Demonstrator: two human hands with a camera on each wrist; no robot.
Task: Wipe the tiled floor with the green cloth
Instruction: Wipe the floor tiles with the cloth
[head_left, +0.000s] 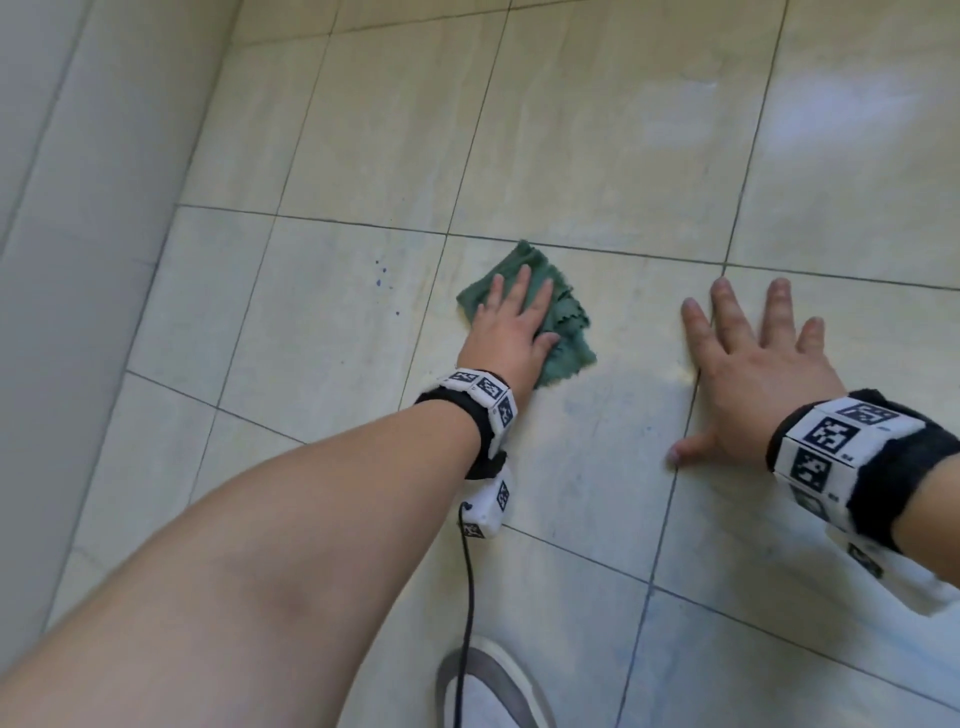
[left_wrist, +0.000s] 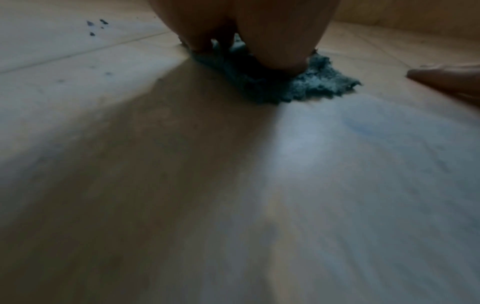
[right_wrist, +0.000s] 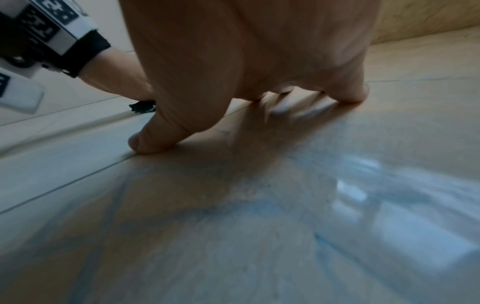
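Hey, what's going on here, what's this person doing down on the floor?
The person is wiping the tiled floor. Their left hand presses flat on the green cloth, while their right hand is spread flat on a bare tile beside it. Small dark blue spots remain left of the cloth.

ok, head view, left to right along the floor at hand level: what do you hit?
wall → blue spots → green cloth under the left hand → bare tile → right hand flat on the floor
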